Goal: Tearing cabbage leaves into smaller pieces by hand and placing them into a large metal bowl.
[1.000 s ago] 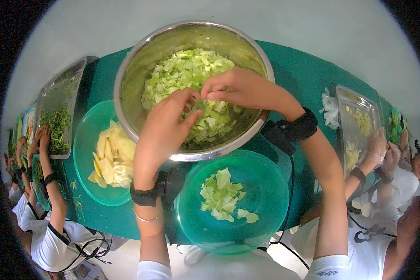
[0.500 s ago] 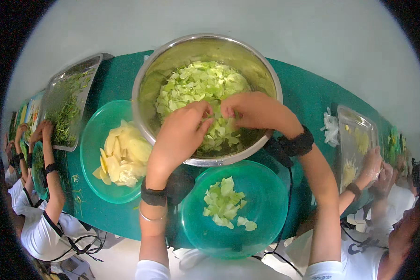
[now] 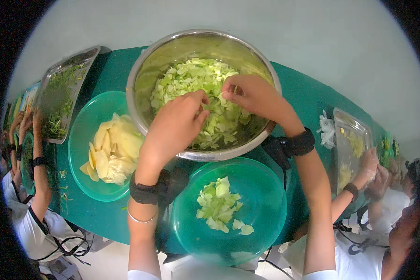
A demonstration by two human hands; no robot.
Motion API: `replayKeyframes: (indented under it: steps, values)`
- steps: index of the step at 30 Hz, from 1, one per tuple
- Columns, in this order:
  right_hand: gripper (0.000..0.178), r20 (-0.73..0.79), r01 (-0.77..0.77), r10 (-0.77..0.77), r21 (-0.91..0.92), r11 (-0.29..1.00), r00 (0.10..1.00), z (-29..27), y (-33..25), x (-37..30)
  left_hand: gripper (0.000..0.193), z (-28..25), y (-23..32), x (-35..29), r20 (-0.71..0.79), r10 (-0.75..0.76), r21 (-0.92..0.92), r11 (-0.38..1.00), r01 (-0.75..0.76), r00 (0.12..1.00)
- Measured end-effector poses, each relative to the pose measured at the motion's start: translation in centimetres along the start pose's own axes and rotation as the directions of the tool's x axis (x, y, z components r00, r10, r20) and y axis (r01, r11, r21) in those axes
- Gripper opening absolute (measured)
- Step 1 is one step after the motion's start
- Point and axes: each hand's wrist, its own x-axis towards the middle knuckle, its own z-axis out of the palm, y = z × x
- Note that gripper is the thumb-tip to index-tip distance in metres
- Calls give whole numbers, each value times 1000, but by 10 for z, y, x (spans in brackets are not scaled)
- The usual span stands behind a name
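Observation:
Pale green torn leaf pieces (image 3: pixel 191 77), looking like cabbage, fill much of a large steel bowl (image 3: pixel 147 65). My left hand (image 3: pixel 178 122) hangs over the bowl's near-left side with its fingers curled; what they hold, if anything, is hidden. Across from it my right hand (image 3: pixel 259 95) is above the leaves, thumb and forefinger pinched on what looks like a small piece of leaf. Nearer me, a green translucent plate (image 3: pixel 261 210) bears a small heap of torn leaves (image 3: pixel 218 205) and a separate scrap.
To the left, a green bowl (image 3: pixel 81 135) holds pale yellow slices (image 3: pixel 114 149). A metal tray of chopped greens (image 3: pixel 63 107) lies farther left. At right are crumpled clear plastic (image 3: pixel 326 129) and another tray (image 3: pixel 332 154). People work on both sides. Black wrist straps circle my forearms.
My right hand has moved up and away from my left, which has shifted slightly. The two hands are farther apart over the bowl. The whole view has shifted a little.

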Motion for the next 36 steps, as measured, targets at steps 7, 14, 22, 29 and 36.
replayKeyframes:
  steps: [7, 14, 22, 29, 36]
  values:
    - [30, 47, -79, 73, 140, 987, 996, -11, -15, 1, 27, -2, 3, 0, 60, -56, 49, 997, 53, 997]
    - [25, 88, -31, 10, 244, 969, 996, -12, -24, 0, 37, -6, 15, 0, 70, -50, 29, 998, 48, 996]
    - [19, 146, 85, -127, 265, 961, 981, -16, -19, -5, 27, -3, 11, 2, 22, 107, 28, 994, -107, 994]
    - [26, 82, 3, -21, 211, 977, 996, -18, -20, -7, 19, -2, 12, 2, -9, 143, 77, 987, -142, 990]
    - [22, -157, 83, -87, -32, 996, 984, 5, -3, -10, 13, -11, 20, 3, 3, 106, -83, 991, -105, 994]
